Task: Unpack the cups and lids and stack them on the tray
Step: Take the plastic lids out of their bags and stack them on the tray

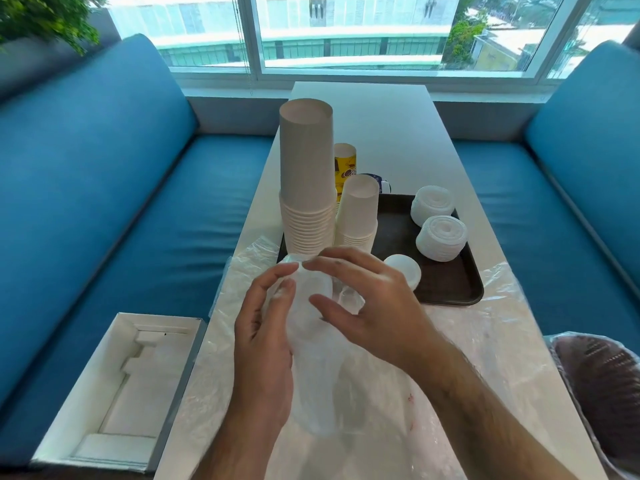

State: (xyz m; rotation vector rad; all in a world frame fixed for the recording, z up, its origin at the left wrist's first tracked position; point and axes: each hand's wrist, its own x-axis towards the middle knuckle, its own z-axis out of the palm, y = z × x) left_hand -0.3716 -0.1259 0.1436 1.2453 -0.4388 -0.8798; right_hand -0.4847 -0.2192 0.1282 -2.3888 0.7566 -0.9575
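Both forearms reach forward, hands close together. The left hand (pixel 268 327) curls in a grip; the right hand (pixel 363 299) pinches with bent fingers.

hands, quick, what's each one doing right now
Left hand: fingers curled round a clear plastic sleeve of lids, holding it.
Right hand: thumb and fingertips pinching the same sleeve at its top end.

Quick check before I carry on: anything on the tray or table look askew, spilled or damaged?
Nothing spilled or damaged. The tall cup stack and shorter one stand upright on the tray, as do two lid stacks. Only clutter: loose plastic wrap spread over the table, which both hands are working on.
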